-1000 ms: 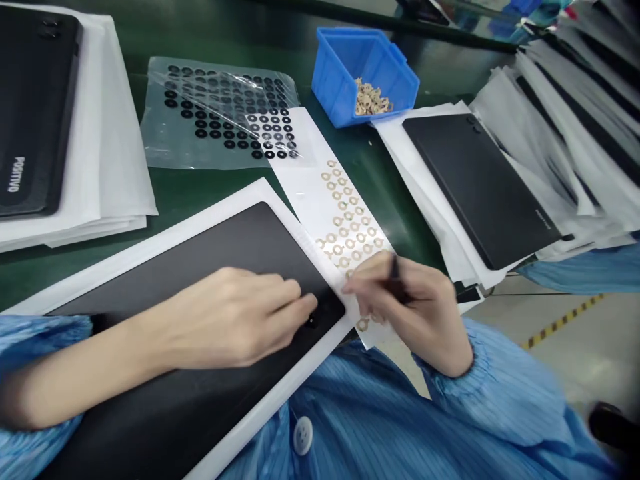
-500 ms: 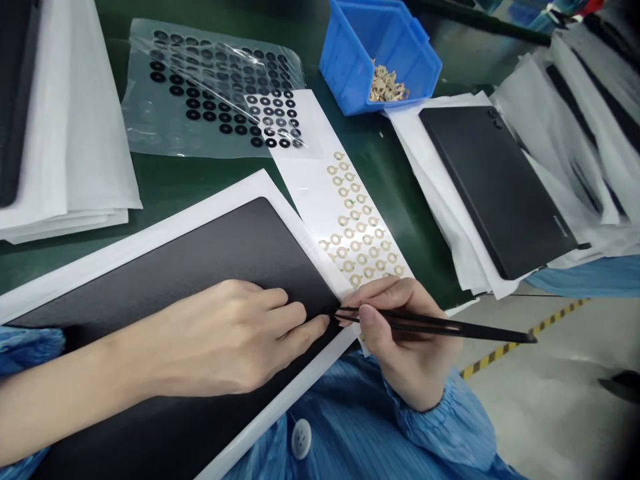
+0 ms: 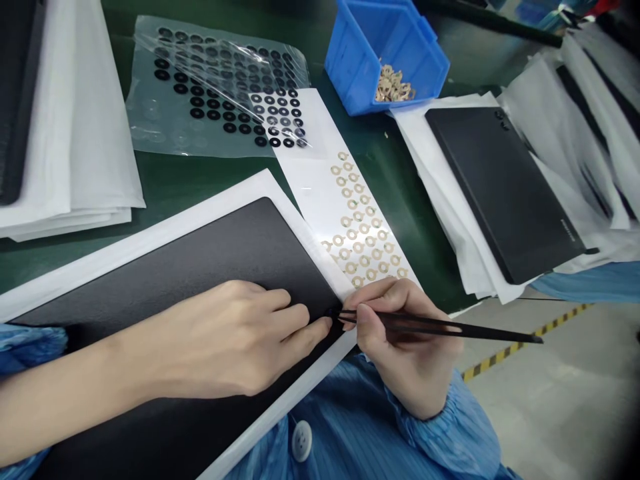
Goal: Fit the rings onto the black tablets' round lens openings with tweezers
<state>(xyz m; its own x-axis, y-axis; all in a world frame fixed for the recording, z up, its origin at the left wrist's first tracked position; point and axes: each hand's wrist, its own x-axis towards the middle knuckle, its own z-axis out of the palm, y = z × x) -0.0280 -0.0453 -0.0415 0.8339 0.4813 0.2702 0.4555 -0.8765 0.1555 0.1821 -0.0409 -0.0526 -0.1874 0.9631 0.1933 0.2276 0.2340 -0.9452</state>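
Observation:
My right hand [image 3: 415,353] grips black tweezers [image 3: 450,327] between thumb and fingers. Their tips meet a small dark piece at the near right corner of a flat black panel [image 3: 250,247], too small to make out. The panel has a leathery surface and lies on a white foam sheet [image 3: 220,200]. My left hand [image 3: 245,340] rests palm down across the panel, holding nothing. Its index finger stretches to the corner beside the tweezer tips, while the other fingers bend slightly; the thumb is hidden.
Beyond the panel lie a white sheet of tan ring stickers [image 3: 311,170] and clear film with black rings [image 3: 215,113]. A blue bin [image 3: 350,73] holds small tan rings. Wrapped black panels are stacked at right [image 3: 505,193] and left [image 3: 100,133].
The view has shifted a little, so the bin and the right-hand stack appear farther right. My hands and the tweezers keep almost the same pose at the panel's corner.

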